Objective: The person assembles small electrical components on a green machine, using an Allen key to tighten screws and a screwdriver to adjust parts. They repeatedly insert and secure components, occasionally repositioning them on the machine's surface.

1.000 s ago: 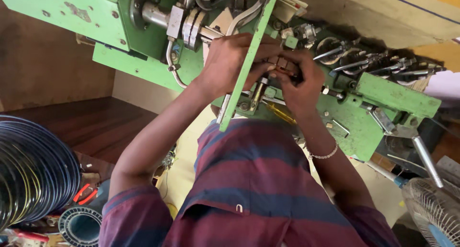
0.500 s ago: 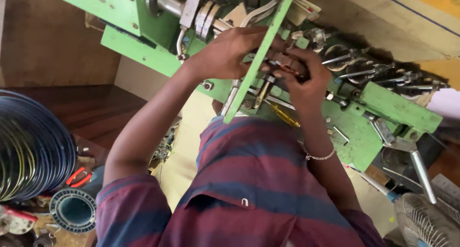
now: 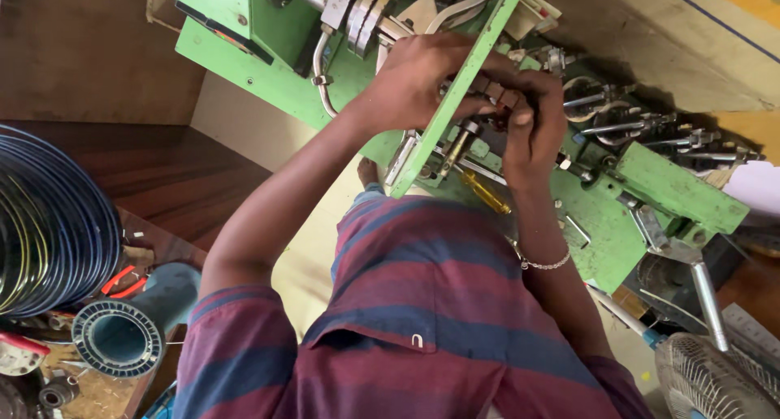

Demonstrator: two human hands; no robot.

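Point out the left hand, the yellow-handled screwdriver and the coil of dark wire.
left hand (image 3: 414, 78), head view, back of the hand
yellow-handled screwdriver (image 3: 485, 192), head view, middle of the handle
coil of dark wire (image 3: 49, 224), head view, the stacked loops

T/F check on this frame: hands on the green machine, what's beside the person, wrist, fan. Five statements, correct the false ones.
1. Both hands are at the green machine. True: the left hand and right hand meet at a small part on it.
2. A thin green bar passes between the hands. True.
3. The right wrist is bare. False: it wears a thin bracelet.
4. A coil of dark wire lies at the person's left. True.
5. A fan guard sits at the top left. False: it is at the bottom right.
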